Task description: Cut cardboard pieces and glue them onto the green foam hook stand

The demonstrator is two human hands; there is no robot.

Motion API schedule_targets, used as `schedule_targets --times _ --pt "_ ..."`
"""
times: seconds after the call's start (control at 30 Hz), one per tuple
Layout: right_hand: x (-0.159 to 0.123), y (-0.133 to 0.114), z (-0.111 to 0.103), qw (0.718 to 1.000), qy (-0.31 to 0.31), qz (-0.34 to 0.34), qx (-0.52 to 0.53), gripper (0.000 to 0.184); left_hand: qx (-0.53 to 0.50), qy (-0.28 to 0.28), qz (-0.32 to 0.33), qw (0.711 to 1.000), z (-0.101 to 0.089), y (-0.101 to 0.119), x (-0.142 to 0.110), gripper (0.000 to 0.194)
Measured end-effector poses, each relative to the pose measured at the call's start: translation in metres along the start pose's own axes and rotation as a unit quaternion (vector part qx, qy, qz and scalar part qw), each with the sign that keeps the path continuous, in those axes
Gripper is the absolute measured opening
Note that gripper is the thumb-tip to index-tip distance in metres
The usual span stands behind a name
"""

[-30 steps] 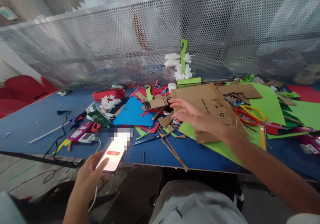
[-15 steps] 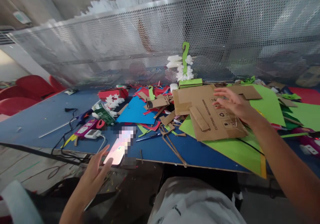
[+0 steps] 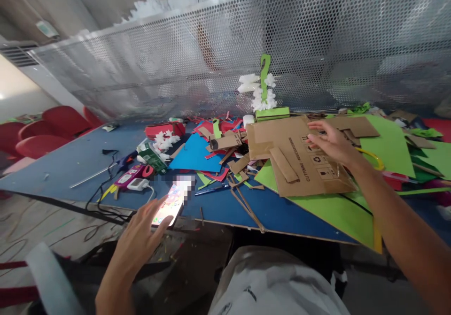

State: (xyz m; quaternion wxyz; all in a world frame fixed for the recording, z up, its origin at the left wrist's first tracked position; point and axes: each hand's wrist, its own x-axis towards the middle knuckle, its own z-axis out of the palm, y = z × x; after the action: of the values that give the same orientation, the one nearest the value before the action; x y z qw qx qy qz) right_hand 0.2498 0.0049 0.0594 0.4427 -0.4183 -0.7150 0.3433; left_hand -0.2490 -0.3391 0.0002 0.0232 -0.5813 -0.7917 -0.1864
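Note:
My left hand (image 3: 146, 228) is at the lower end of a lit smartphone (image 3: 171, 207) by the table's front edge. Its fingers lie along the phone's left side and the thumb rests over the lower screen, closed about that end. App icons glow on the screen; the top is blurred out. My right hand (image 3: 333, 141) hovers over or lightly touches a brown cardboard sheet (image 3: 260, 136) with printed marks, fingers stretched and holding nothing. A small cardboard strip (image 3: 283, 165) lies on that sheet. Beneath it spreads green sheet material (image 3: 327, 216).
The blue table (image 3: 243, 211) carries blue and red scraps, a pen (image 3: 211, 189), a purple device (image 3: 132, 176) with cables, and a green box (image 3: 152, 157). A green stand with white flowers (image 3: 264, 89) rises before a perforated metal panel (image 3: 169, 61). Red chairs (image 3: 63, 122) stand left.
My left hand has moved further over the phone, its thumb now higher on the screen. The display has changed to app icons. My right hand stays over the cardboard. The view has shifted slightly.

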Motion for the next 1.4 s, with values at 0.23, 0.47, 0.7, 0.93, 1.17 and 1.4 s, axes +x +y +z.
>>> schedule_targets --times 0.23,0.47,0.7,0.93,1.17,1.4 --pt "-0.001 0.003 -0.004 0.999 0.002 -0.011 -0.046 0.051 0.078 0.007 0.039 0.996 0.016 0.009 0.021 0.059" --pt "-0.003 -0.003 -0.005 0.996 -0.003 -0.022 -0.082 0.048 0.040 -0.011 0.025 0.999 0.005 0.002 0.027 0.058" --pt "-0.003 -0.002 -0.005 0.994 -0.005 -0.027 -0.104 0.045 0.030 -0.032 0.041 0.998 0.004 0.013 0.043 0.058" --pt "0.000 0.009 -0.006 0.994 -0.021 -0.051 -0.097 0.039 0.018 -0.016 0.025 0.999 0.004 0.000 0.042 0.058" --pt "-0.002 0.004 -0.005 0.992 -0.043 -0.048 -0.113 0.037 -0.018 -0.017 -0.032 0.999 -0.010 0.005 0.035 0.058" --pt "-0.004 0.003 -0.006 0.989 -0.065 -0.043 -0.128 0.039 -0.019 -0.024 -0.004 1.000 -0.004 0.008 0.041 0.067"
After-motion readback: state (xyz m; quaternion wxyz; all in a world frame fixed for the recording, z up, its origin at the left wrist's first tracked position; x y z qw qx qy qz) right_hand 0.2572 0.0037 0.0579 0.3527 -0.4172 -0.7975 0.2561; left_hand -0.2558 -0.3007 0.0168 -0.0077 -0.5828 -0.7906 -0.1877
